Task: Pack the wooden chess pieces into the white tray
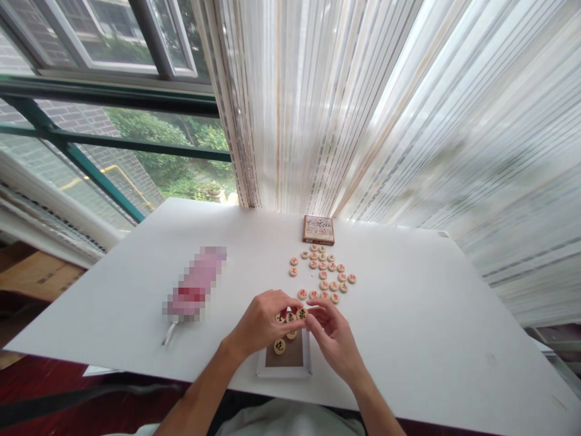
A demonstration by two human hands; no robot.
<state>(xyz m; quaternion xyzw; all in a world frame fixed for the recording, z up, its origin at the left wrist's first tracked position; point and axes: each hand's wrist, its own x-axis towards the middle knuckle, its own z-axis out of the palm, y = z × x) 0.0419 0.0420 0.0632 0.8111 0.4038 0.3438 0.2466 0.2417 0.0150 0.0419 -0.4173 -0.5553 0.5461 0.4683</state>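
Observation:
Above an open white box with a brown base point(307, 370), my left hand point(265, 321) curls its thumb and index finger toward a Chinese chess piece point(302, 313) with a black character. The fingertips of my right hand point(333, 333) meet the same piece from the other side, thumb and index closed at its edge. Between my left fingers show another black-marked piece point(290, 318) and part of one more. In the box lies a black cannon piece point(279, 346), with another piece partly hidden under my left thumb.
Beyond my hands, several red and black chess pieces point(323, 275) lie loosely grouped on the white table point(417, 327). A brown patterned box lid point(318, 230) rests by the curtain point(295, 109). A blurred pink object point(195, 284) lies at left, near the window.

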